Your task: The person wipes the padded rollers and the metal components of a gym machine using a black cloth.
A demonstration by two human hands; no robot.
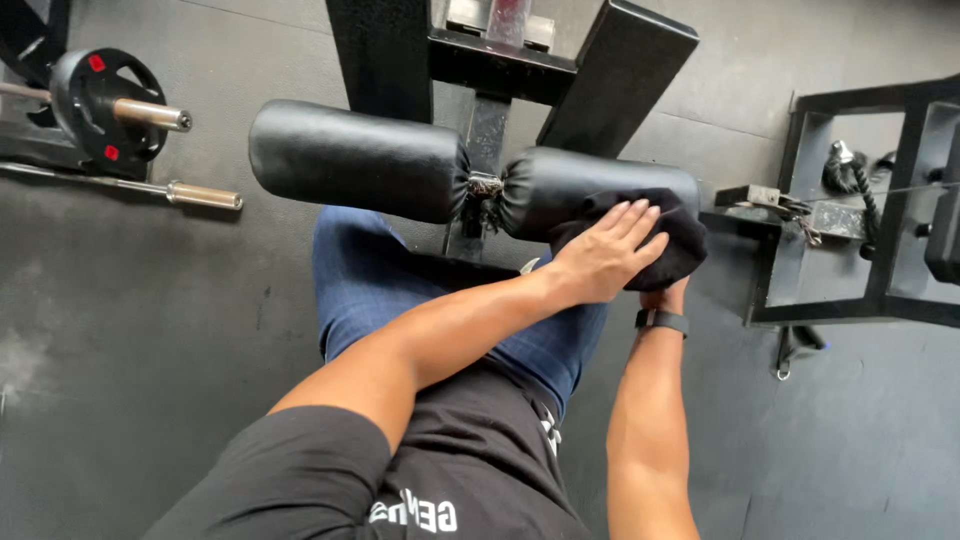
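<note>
Black cloth (668,250) on right roller pad (590,190).
Left hand (608,258) flat on cloth, fingers (632,218) stretched open; right hand (668,296) under cloth, grip hidden.

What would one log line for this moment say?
left hand: flat on black cloth | right hand: under cloth, mostly hidden | cloth: against right roller pad | place: gym floor

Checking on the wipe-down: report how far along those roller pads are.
Nothing shows as finished; no pad looks visibly different. In hand: the left hand presses a black cloth flat on the right roller pad, the right hand mostly hidden under it. Left: the left roller pad is untouched by either hand.
</note>
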